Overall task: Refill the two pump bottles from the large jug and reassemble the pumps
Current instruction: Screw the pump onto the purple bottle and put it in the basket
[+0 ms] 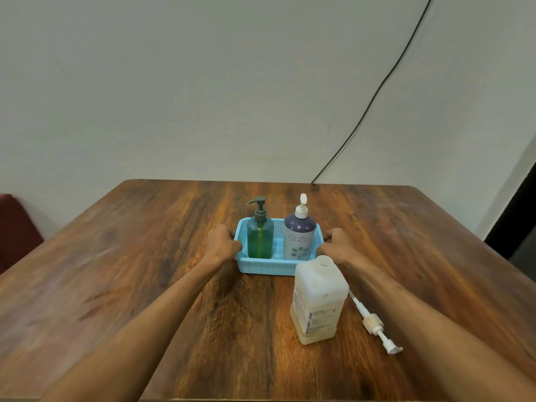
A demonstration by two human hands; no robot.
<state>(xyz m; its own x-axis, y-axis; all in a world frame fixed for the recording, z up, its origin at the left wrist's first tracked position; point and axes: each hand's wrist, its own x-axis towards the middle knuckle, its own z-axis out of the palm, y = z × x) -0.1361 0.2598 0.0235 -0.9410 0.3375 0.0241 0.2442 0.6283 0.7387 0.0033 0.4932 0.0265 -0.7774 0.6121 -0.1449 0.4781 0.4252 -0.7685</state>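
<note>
Here, basket: a blue basket (265,268) on the wooden table (145,256), holding both bottles upright.
Left hand (222,242): clasps the basket's left end.
Right hand (338,242): clasps its right end.
Green bottle (260,242): left compartment side, dark pump on.
Purple-and-white bottle (299,239): right, white pump on.
Large jug (317,303): uncapped, just in front of the basket.
Jug pump (374,323): lying flat right of the jug.

Soft, even, dimmish light; faint shadows under both forearms. Hands (222,242) and forearms are motion-blurred, the table (145,256) beside them smeared. Wide-angle bending at the edges.
</note>
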